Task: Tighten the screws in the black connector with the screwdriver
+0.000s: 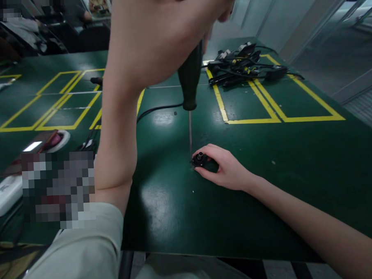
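Observation:
My left hand [159,38] is raised high in the view and wrapped round the dark handle of a screwdriver [189,84]. Its long thin shaft points straight down, and the tip meets the edge of a small black part. That small round black part [200,160], with a short metal stub on top, lies on the green table. My right hand [222,164] pinches it from the right, thumb and fingers around its sides. The upper end of the handle is partly hidden by my left hand.
A heap of black cables and devices [244,65] lies at the back right of the green table [270,226], over yellow tape outlines. At left are a phone-like object [35,148], a white power strip [6,196] and cables. People sit in the far left background.

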Motion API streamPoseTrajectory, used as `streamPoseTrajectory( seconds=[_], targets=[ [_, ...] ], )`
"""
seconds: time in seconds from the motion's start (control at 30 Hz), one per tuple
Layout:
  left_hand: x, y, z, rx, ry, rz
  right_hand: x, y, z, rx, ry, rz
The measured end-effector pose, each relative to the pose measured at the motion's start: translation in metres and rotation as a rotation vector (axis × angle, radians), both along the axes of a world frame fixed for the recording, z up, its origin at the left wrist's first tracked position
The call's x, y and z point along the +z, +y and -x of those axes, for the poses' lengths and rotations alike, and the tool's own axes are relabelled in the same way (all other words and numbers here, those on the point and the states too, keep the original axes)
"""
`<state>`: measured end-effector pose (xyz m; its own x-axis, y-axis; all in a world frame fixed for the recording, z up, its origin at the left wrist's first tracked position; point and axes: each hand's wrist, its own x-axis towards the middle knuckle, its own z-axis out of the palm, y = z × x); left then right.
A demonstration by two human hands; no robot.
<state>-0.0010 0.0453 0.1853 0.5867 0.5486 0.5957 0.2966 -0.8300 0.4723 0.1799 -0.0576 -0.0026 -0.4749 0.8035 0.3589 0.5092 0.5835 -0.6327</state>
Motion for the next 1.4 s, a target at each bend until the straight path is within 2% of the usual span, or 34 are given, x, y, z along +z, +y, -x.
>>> streamPoseTrajectory(
  seconds=[0.03, 0.07, 0.13, 0.2, 0.33, 0.43, 0.5, 0.6, 0.8, 0.93, 1.03, 1.23, 1.3, 1.4],
  targets=[
    [0.001, 0.007, 0.002, 0.049, -0.054, -0.107, 0.0, 0.0, 0.0, 0.003, -0.004, 0.005],
    [0.001, 0.016, 0.003, 0.06, -0.005, -0.144, 0.0, 0.0, 0.0, 0.004, -0.005, 0.007],
    [-0.002, 0.037, 0.005, 0.023, 0.174, -0.047, 0.0, 0.0, 0.0, 0.004, 0.002, 0.002],
    [-0.013, 0.057, 0.002, -0.012, 0.338, 0.096, -0.001, 0.0, 0.0, 0.003, 0.019, -0.007],
    [-0.058, 0.089, -0.015, 0.025, 0.742, 0.468, -0.001, 0.0, 0.0, -0.008, 0.04, -0.026],
    [-0.096, 0.101, -0.032, 0.042, 0.809, 0.632, 0.001, -0.002, 0.001, -0.02, 0.045, -0.048],
    [-0.117, 0.104, -0.042, -0.013, 0.796, 0.709, 0.003, -0.002, 0.002, -0.019, 0.054, -0.078],
    [-0.138, 0.102, -0.051, -0.076, 0.777, 0.692, 0.007, -0.003, 0.006, -0.036, 0.07, -0.137],
    [-0.162, 0.092, -0.054, -0.021, 0.578, 0.541, 0.025, -0.002, 0.011, -0.107, 0.112, -0.217],
    [-0.173, 0.084, -0.044, 0.027, 0.42, 0.457, 0.039, -0.007, -0.006, -0.133, 0.073, -0.23],
    [-0.179, 0.077, -0.034, 0.021, 0.346, 0.439, 0.032, -0.012, -0.024, -0.127, -0.001, -0.19],
    [-0.187, 0.065, -0.021, 0.015, 0.254, 0.437, -0.006, -0.004, -0.035, -0.091, -0.138, -0.102],
    [-0.19, 0.061, -0.018, 0.041, 0.218, 0.426, -0.009, -0.001, -0.035, -0.085, -0.148, -0.091],
    [-0.193, 0.058, -0.015, 0.076, 0.173, 0.407, -0.001, -0.002, -0.036, -0.087, -0.132, -0.076]
  ],
)
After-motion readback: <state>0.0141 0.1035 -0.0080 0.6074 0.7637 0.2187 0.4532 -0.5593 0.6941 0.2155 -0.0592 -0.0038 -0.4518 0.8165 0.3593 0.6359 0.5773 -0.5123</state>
